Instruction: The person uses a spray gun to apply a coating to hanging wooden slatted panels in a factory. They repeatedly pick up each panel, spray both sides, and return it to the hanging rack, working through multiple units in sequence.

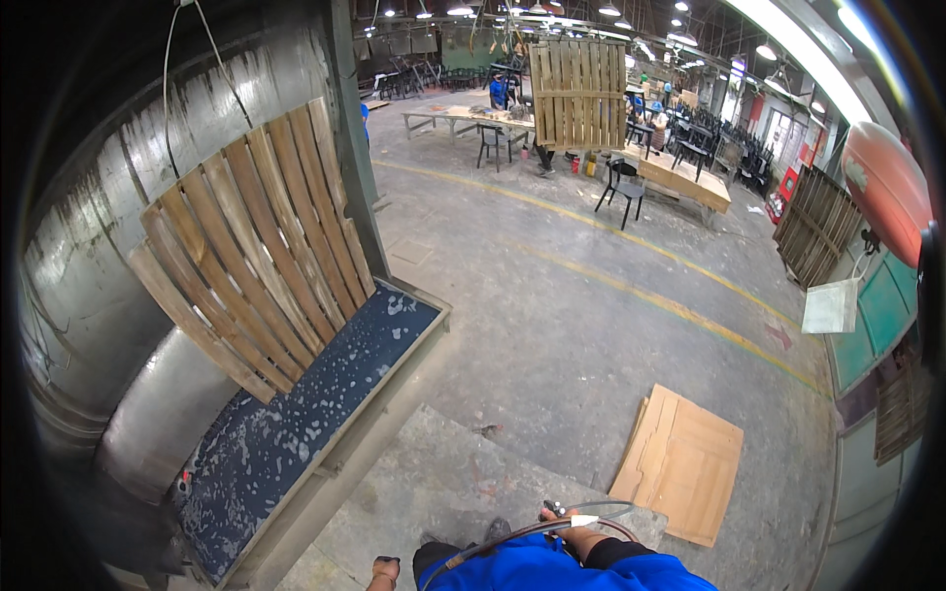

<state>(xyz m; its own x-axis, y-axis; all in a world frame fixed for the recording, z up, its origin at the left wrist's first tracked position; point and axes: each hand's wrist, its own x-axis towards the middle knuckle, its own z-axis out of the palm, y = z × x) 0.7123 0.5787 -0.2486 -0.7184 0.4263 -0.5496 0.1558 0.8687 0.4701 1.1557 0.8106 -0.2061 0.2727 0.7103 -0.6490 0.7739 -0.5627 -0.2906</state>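
Head view, looking down and ahead over a workshop floor. On the left, a slatted wooden panel (246, 256) hangs tilted from cables (169, 89) in front of a metal wall (89, 256). Its lower end reaches over a long trough (340, 439) of dark liquid flecked with pale foam (whether wood and liquid touch, I cannot tell).

At the bottom edge is the wearer, in a blue shirt (552, 566). The right hand (559, 516) is closed around a small metal tool, apparently a spray gun (555, 507), well apart from the panel. A hose (473, 555) runs across the body. The left hand (385, 568) is low at the wearer's side; its grip is too small and dark to tell.

As for progress, the panel is already hung and the gun is in hand, so setting up looks done. The slats show brown, uneven grain, and no spray is visible; how much of any coat is on them cannot be judged. Taking the panel down remains undone.

Farther off, a second panel (578, 94) hangs near worktables, its finish equally unclear. Flat cardboard (700, 463) lies ahead on the right.
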